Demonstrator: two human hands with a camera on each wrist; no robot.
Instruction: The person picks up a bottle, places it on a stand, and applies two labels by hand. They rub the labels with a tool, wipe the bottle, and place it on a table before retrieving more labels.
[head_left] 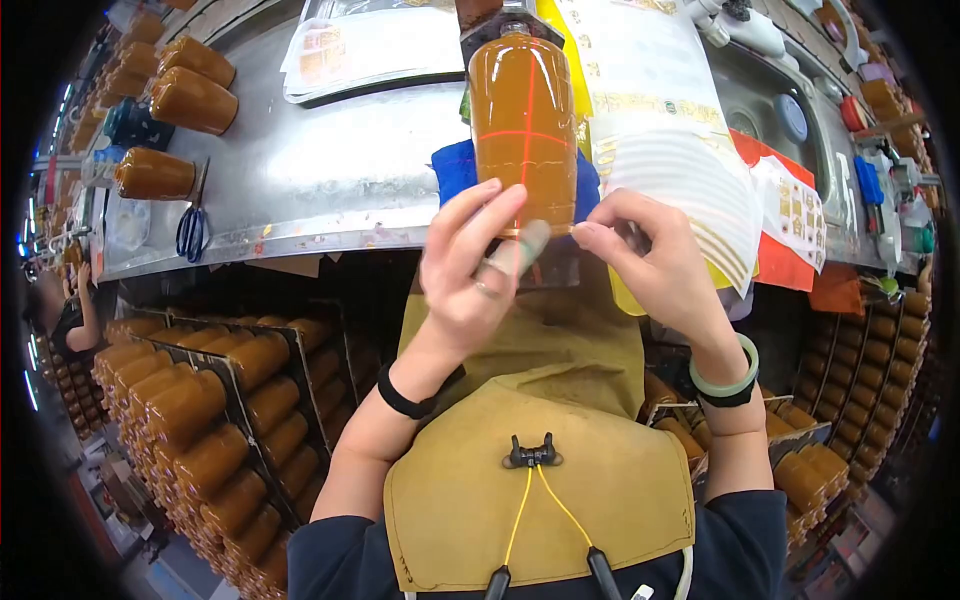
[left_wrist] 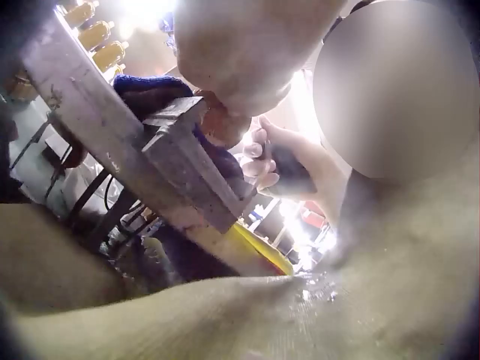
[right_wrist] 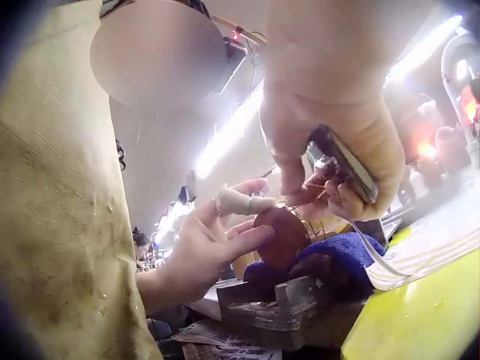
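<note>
A glossy brown bottle [head_left: 505,105] lies on a blue cloth [head_left: 455,172], its neck pointing away and crossed red lines on its side. The left hand [head_left: 472,262], with a pale cover on one finger, holds the bottle by its base end; in the right wrist view its thumb rests on the round base [right_wrist: 281,234]. At the right edge of that base, the thumb and a finger of the right hand [head_left: 655,255] come together. A dark, flat tool [right_wrist: 346,161] is tucked in the right palm. Whether anything small is between the right fingertips I cannot tell.
Blue-handled scissors [head_left: 191,232] and several brown bottles [head_left: 195,100] are at the left on the metal table [head_left: 330,150]. White decal sheets [head_left: 660,160] lie on yellow at the right, beside a sink [head_left: 770,70]. Racks of bottles [head_left: 185,400] stand below.
</note>
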